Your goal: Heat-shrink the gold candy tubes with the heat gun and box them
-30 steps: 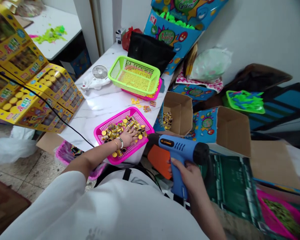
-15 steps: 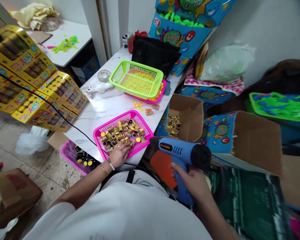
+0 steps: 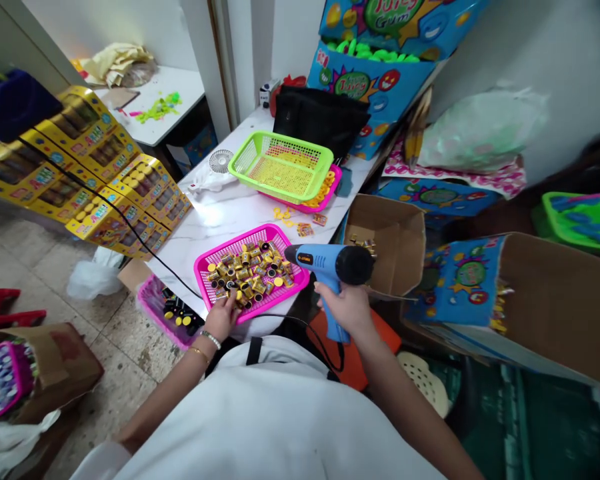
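My right hand (image 3: 349, 308) is wrapped around the handle of a blue heat gun (image 3: 325, 261). The gun's black nozzle points left, over the right rim of a pink basket (image 3: 201, 272). Inside that basket lies a heap of small gold-labelled cylinders (image 3: 250, 268), some with yellow caps and some showing dark ends. My left hand (image 3: 223, 315) reaches over the basket's near left rim, fingers stretched out and fingertips touching the cylinders there. Whether a cylinder sits between those fingertips is hard to see.
A green basket (image 3: 237, 163) rests on another pink basket at the table's far side, near a small fan (image 3: 221, 161). Yellow display boxes (image 3: 153, 193) stand left. An open carton (image 3: 400, 240) sits right of the table. The heat gun's black cord (image 3: 325, 343) hangs beside my body.
The heat gun has moved up and left, its nozzle now over the basket's right rim. My left hand has shifted toward the basket's near left corner. The view has turned slightly.
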Demonstrator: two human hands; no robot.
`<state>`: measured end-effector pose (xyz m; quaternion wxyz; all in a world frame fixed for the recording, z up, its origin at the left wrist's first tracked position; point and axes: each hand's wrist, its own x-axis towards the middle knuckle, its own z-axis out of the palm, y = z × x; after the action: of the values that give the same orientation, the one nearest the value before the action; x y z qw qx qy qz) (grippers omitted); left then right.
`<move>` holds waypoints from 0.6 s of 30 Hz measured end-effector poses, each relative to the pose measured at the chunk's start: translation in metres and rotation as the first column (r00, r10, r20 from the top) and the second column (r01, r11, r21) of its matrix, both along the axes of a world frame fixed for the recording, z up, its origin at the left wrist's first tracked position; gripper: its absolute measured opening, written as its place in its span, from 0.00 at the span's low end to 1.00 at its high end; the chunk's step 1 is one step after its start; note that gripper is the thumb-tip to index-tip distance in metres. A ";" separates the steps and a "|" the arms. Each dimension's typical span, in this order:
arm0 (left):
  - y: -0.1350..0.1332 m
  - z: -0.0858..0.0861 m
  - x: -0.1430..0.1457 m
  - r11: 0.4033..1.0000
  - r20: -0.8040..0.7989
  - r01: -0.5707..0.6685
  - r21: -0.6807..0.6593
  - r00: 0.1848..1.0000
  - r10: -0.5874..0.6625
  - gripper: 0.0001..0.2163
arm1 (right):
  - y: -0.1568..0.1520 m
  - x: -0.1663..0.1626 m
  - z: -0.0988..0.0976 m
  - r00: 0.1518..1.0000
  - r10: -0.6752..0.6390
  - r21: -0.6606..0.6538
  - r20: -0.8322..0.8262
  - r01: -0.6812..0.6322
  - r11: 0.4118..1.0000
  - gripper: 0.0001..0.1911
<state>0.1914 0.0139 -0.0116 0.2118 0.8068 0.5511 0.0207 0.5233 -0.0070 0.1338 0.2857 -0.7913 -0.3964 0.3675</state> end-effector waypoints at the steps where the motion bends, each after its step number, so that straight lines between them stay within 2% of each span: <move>1: 0.004 -0.002 0.007 0.999 -0.027 -0.033 -0.013 0.999 0.033 0.27 | 0.001 0.000 -0.001 0.996 0.021 0.005 0.081 -0.022 1.000 0.16; 3: 0.018 -0.004 0.021 0.997 -0.059 -0.069 -0.019 0.996 0.068 0.27 | -0.002 0.000 -0.003 0.986 0.063 -0.016 0.152 -0.062 0.998 0.15; 4: 0.026 -0.002 0.029 0.996 -0.068 -0.088 -0.011 0.994 0.087 0.26 | -0.005 -0.001 -0.004 0.989 0.091 -0.031 0.114 -0.088 0.996 0.15; 7: 0.047 0.010 0.048 0.988 -0.077 -0.152 0.026 0.985 0.154 0.24 | -0.013 -0.005 -0.007 0.973 0.182 -0.029 -0.140 -0.188 0.982 0.15; 9: 0.060 0.022 0.054 0.987 -0.073 -0.147 0.073 0.986 0.152 0.22 | -0.014 -0.007 -0.007 0.968 0.198 0.000 -0.155 -0.201 0.980 0.15; 12: 0.082 0.040 0.057 0.988 -0.082 -0.031 0.152 0.996 0.044 0.17 | -0.012 -0.005 -0.004 0.974 0.184 0.012 0.129 -0.187 0.982 0.17; 14: 0.101 0.047 0.059 0.984 -0.109 0.052 0.173 0.993 -0.033 0.15 | -0.015 0.001 0.000 0.954 0.201 -0.001 0.221 -0.206 0.979 0.17; 18: 0.151 0.042 0.082 0.986 -0.108 0.146 0.077 0.985 -0.137 0.16 | -0.037 0.014 0.002 0.963 0.267 -0.046 -0.023 -0.268 0.962 0.16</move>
<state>0.2729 0.1648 0.0301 0.1500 0.8522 0.5011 -0.0125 0.5378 -0.0444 0.1363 0.2173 -0.7343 -0.4879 0.4190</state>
